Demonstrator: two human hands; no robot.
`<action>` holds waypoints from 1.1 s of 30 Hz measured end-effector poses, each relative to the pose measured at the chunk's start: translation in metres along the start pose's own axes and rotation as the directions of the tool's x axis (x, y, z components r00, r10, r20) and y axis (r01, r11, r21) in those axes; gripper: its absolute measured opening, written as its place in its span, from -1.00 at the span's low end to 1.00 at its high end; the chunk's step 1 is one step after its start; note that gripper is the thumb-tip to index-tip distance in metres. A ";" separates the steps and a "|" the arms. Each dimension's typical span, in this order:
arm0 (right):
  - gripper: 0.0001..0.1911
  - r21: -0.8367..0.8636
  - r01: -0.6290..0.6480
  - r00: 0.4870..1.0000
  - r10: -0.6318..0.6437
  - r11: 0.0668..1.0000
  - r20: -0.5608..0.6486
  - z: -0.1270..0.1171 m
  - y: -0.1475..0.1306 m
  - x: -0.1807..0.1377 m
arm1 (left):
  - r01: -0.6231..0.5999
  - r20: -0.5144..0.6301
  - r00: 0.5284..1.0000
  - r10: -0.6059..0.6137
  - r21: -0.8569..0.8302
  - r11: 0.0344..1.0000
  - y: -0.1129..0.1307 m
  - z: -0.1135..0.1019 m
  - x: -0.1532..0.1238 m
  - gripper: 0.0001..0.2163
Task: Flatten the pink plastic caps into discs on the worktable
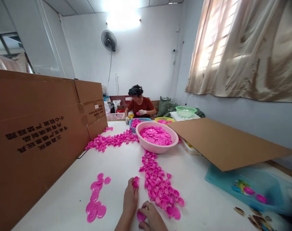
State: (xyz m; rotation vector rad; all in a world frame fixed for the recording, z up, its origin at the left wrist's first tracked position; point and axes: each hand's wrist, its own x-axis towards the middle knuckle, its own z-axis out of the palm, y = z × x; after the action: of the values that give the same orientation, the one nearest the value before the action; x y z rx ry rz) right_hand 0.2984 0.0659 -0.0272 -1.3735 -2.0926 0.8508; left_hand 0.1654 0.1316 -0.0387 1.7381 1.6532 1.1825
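Note:
My left hand (130, 197) is closed around a small pink toy cup (136, 182), held just above the white table. Lower and to the right, my right hand (152, 216) grips a round pink disc (141, 216) by its edge, fingers curled. Right beside both hands runs a long heap of pink toy cups (160, 189), lying at many angles. On the left, a loose group of flat pink discs (95, 200) lies partly overlapping. Beyond the cups stands a pale pink basin (157, 149) full of pink discs (156, 135).
A tall cardboard box (40, 138) walls the left side. At right, a cardboard sheet (222, 138) juts over a blue plastic tub (268, 195). Across the table sits a co-worker (143, 106) behind a blue basket (133, 129). More cups (114, 139) lie at the far left.

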 end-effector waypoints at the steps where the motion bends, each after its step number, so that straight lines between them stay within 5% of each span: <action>1: -0.67 -0.005 -0.012 1.000 0.012 1.000 0.009 0.001 0.000 0.000 | 0.026 -0.009 1.000 -0.026 -0.017 1.000 -0.002 -0.009 -0.003 -0.70; 7: -0.72 -0.026 -0.032 0.995 0.030 0.999 -0.093 0.006 0.009 0.002 | 0.040 -0.063 0.997 -0.032 0.131 0.990 -0.015 -0.052 -0.017 -0.70; 11: -0.72 0.109 -0.091 0.974 0.111 0.990 -0.196 0.008 0.008 0.024 | 0.096 0.012 0.995 -0.104 0.296 0.950 -0.020 -0.053 -0.023 -0.70; 15: -0.70 0.306 -0.211 0.958 0.259 0.928 -0.125 0.006 -0.013 0.063 | 0.131 0.046 0.989 -0.142 0.191 0.973 -0.016 -0.049 -0.024 -0.61; 18: -0.73 0.192 -0.042 0.975 0.082 0.981 -0.208 0.007 -0.028 0.081 | 0.143 0.068 0.987 -0.148 0.079 0.987 -0.012 -0.050 -0.024 -0.62; 21: -0.76 0.097 0.174 0.979 -0.161 0.980 -0.129 0.012 -0.034 0.083 | 0.168 0.068 0.984 -0.167 -0.013 0.986 -0.011 -0.052 -0.023 -0.65; 23: -0.77 0.109 0.220 0.974 -0.212 0.969 -0.083 0.015 -0.033 0.080 | 0.178 0.066 0.982 -0.175 -0.051 0.983 -0.011 -0.052 -0.023 -0.64; 29: -0.73 0.225 0.116 0.987 -0.087 0.968 -0.138 0.016 -0.023 0.084 | 0.194 0.067 0.980 -0.188 -0.092 0.977 -0.009 -0.053 -0.022 -0.62; 33: -0.75 0.272 -0.058 0.997 0.069 0.961 -0.031 0.016 -0.016 0.095 | 0.197 0.088 0.978 -0.188 -0.109 0.974 -0.008 -0.055 -0.020 -0.59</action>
State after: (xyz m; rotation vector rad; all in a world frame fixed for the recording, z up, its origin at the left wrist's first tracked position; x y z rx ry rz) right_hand 0.2417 0.1456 -0.0202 -1.3041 -1.8304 1.0826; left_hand 0.1179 0.1013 -0.0218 1.4956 1.6311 1.0854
